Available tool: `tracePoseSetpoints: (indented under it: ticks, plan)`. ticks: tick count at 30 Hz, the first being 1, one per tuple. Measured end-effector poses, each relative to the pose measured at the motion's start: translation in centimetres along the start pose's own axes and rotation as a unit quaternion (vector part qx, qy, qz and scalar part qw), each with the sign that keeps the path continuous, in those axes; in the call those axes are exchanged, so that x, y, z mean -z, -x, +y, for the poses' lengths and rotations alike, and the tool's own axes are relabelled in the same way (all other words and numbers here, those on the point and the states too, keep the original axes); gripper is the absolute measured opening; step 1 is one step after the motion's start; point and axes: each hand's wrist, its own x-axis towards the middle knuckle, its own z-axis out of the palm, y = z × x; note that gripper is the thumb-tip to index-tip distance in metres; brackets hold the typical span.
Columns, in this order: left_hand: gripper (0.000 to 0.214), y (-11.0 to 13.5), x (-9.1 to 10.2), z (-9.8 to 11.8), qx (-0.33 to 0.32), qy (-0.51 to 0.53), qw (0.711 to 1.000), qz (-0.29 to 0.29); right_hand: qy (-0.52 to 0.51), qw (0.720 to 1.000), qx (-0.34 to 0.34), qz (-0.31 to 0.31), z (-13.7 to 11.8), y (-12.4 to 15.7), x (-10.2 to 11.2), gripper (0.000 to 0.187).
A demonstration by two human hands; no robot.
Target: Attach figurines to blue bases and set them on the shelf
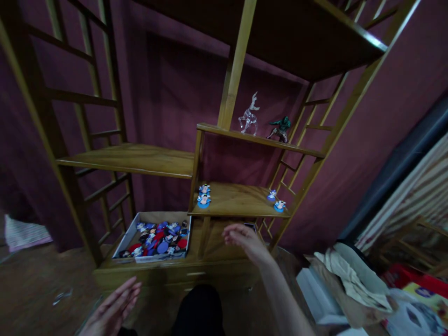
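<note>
My left hand point(115, 305) is low in the view, in front of the box, fingers stretched out and holding nothing. My right hand point(245, 240) reaches out just below the small shelf, fingers extended and slightly bent, nothing visible in them. A white cardboard box point(119, 247) full of small figurines point(163, 235) with blue, red and purple bases sits at the unit's lower left. Two blue-based figurines point(204, 200) stand at the left end of the small shelf point(238, 198). At its right end stand a purple-based figurine point(271, 195) and another blue-based figurine point(279, 206).
The wooden shelving unit point(229, 100) stands against a dark red wall. Higher up are a clear deer figurine point(249, 116) and a green-caped figure point(282, 128). Boxes, cloth point(353, 277) and bags pile up on the floor at right. My knee point(199, 310) is near the drawers.
</note>
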Motion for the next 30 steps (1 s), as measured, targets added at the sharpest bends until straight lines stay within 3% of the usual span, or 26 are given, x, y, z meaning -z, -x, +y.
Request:
tracePoseSetpoints:
  ticks: [1, 4, 8, 12, 15, 20, 23, 27, 30]
  plan:
    - [0.049, 0.2, 0.1, 0.0, -0.006, 0.013, 1.000, -0.026, -0.017, 0.999, -0.027, -0.034, 1.9, 0.7, -2.4, 0.035]
    - [0.039, 0.1, 0.6, -0.1, -0.032, 0.059, 0.998, -0.010, -0.027, 0.994, -0.082, -0.067, 6.5, 1.4, -8.1, 0.029]
    - [0.028, -1.2, 1.4, -0.4, -0.038, 0.109, 0.991, 0.068, -0.003, 0.994, -0.083, -0.065, 10.3, -0.6, -11.7, 0.027]
    - [0.028, -3.7, 0.5, 0.8, 0.006, 0.158, 0.981, 0.112, 0.043, 0.997, -0.052, -0.040, 12.8, -4.1, -12.9, 0.023]
    - [0.029, -6.7, -1.3, 3.2, 0.002, 0.193, 0.977, 0.086, 0.134, 0.991, -0.017, -0.011, 13.9, -6.8, -13.3, 0.020]
    - [0.029, -12.6, -3.3, 7.1, -0.032, 0.249, 0.964, 0.083, 0.332, 0.942, 0.000, 0.048, 15.2, -11.6, -13.5, 0.023]
    - [0.028, -15.2, -2.8, 7.1, -0.010, 0.274, 0.958, 0.090, 0.377, 0.924, -0.004, 0.066, 16.4, -14.4, -13.9, 0.025]
    - [0.027, -17.2, -1.9, 6.0, 0.062, 0.274, 0.955, 0.099, 0.379, 0.924, -0.009, 0.046, 19.0, -17.2, -15.1, 0.025]
    - [0.021, -18.1, -1.8, 6.8, 0.041, 0.270, 0.961, 0.049, 0.386, 0.922, -0.011, 0.029, 20.8, -18.4, -15.6, 0.024]
